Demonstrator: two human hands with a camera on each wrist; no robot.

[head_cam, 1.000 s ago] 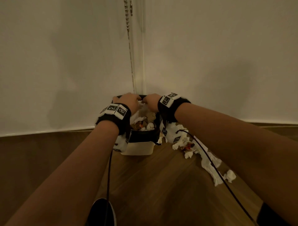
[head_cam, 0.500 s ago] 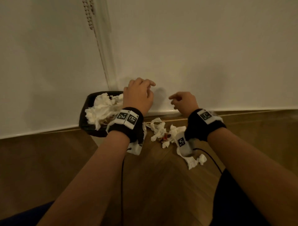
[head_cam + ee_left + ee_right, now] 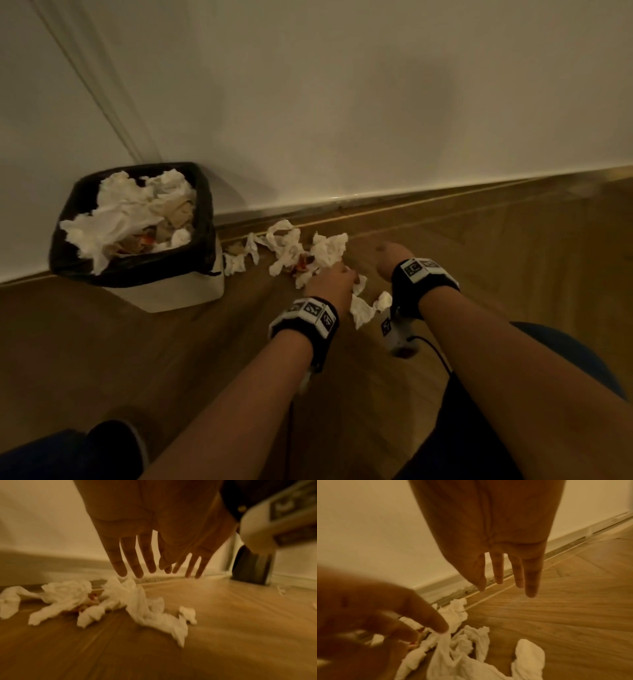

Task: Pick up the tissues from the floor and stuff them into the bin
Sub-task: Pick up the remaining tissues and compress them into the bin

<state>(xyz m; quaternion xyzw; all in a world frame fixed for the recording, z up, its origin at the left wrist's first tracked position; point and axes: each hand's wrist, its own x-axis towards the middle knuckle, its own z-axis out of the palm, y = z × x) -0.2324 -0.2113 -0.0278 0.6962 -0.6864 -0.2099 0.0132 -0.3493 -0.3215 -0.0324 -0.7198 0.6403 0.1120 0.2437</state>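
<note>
A white bin (image 3: pixel 171 294) with a black liner (image 3: pixel 202 205) stands in the corner, heaped with crumpled tissues (image 3: pixel 123 212). More white tissues (image 3: pixel 308 253) (image 3: pixel 130 601) (image 3: pixel 464 649) lie scattered on the wood floor along the skirting, to the right of the bin. My left hand (image 3: pixel 330 281) (image 3: pixel 135 555) hovers just above the pile with straight, spread fingers, its fingertips (image 3: pixel 436 626) at the top of a tissue. My right hand (image 3: pixel 388 258) (image 3: pixel 505 568) hangs open beside it, above bare floor to the right of the pile, holding nothing.
White walls meet in the corner behind the bin, with a skirting strip (image 3: pixel 411 198) along the floor. A cable (image 3: pixel 442 359) trails from the right wrist device. My dark-clothed knees (image 3: pixel 565 356) are at the lower edges. Bare wood floor (image 3: pixel 171 359) lies in front of the bin.
Both hands left the bin and moved right and down to the tissues on the floor. The view swung right, so the bin now sits at the left.
</note>
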